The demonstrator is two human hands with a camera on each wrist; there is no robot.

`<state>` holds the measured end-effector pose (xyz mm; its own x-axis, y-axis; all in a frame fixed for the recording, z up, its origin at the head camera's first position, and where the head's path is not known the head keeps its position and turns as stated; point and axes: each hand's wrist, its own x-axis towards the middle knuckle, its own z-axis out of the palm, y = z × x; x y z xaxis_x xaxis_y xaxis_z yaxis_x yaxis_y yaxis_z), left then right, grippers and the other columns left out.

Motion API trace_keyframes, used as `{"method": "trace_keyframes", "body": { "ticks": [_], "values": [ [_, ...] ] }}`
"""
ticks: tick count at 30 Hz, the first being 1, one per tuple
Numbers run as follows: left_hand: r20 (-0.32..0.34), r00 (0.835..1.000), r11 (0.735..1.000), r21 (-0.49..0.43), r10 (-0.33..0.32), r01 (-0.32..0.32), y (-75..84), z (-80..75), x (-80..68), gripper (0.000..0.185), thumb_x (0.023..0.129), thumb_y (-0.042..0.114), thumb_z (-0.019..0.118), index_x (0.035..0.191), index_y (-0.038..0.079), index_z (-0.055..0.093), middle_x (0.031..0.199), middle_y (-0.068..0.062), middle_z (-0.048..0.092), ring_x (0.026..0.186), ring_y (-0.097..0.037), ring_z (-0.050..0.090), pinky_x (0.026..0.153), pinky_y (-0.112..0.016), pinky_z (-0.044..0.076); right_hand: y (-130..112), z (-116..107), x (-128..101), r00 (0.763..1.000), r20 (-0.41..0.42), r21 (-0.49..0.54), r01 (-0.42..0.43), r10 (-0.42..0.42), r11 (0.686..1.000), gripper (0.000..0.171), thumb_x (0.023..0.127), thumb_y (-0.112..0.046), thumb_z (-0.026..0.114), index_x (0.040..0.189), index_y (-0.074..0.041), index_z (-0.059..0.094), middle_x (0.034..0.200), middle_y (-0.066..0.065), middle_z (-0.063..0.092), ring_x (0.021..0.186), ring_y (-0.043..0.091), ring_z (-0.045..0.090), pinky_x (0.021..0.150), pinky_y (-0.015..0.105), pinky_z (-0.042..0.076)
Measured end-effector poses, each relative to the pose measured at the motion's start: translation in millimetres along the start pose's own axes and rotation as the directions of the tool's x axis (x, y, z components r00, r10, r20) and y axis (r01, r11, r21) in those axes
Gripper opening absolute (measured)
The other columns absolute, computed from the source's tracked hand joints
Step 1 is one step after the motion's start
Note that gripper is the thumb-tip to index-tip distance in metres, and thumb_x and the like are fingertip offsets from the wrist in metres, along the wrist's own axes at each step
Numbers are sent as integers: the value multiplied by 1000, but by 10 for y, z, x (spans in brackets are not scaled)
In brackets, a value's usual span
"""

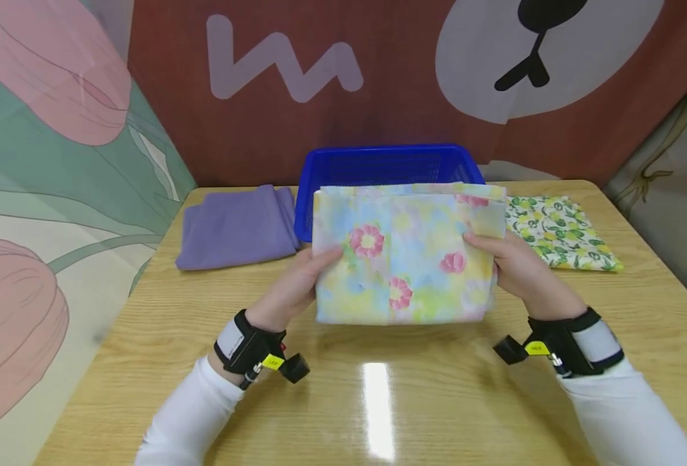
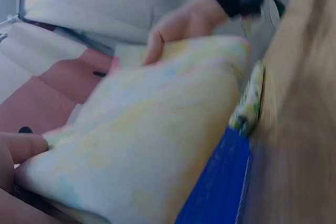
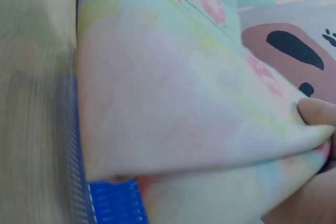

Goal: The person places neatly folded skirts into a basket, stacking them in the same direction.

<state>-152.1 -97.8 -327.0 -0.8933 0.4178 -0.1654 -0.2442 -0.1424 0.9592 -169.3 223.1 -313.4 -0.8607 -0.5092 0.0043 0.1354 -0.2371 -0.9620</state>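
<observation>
A folded pastel cloth with pink flowers is held up in front of the blue basket. My left hand grips its left edge, thumb on the near face and the other fingers hidden behind. At the opposite edge my right hand pinches it the same way. In the left wrist view the cloth spans between both hands, its layers folded over. The right wrist view shows the cloth from its far side, with a loose flap near the right hand's fingers.
A folded purple cloth lies left of the basket on the wooden table. To the right lies a folded cloth with a lemon print. Behind the table hangs a printed curtain.
</observation>
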Motion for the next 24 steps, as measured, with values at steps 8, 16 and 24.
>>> {"method": "trace_keyframes", "body": {
  "ticks": [8,16,24],
  "values": [
    [-210,927,878,436,312,-197,304,-89,250,27,88,9,64,112,-3,64,97,-5,67,82,-7,56,74,-23,46,-172,55,251,974,-179,-160,113,-141,981,27,97,-19,52,123,-20,44,113,-9,59,102,2,59,85,18,49],
    [-165,730,691,512,663,-511,475,-125,490,16,80,-12,62,94,-10,70,82,-7,69,69,-1,57,59,-15,48,-320,102,454,925,-272,-146,232,-265,962,31,95,-13,55,122,-16,41,118,-3,50,109,7,54,88,19,44],
    [-151,682,623,578,716,-526,469,-248,715,15,79,-3,71,92,-9,71,101,-21,69,87,-4,61,76,-19,50,-361,77,681,880,-355,-190,261,-315,946,19,93,-13,59,111,-12,54,107,-5,58,104,8,54,91,24,41]
  ]
}}
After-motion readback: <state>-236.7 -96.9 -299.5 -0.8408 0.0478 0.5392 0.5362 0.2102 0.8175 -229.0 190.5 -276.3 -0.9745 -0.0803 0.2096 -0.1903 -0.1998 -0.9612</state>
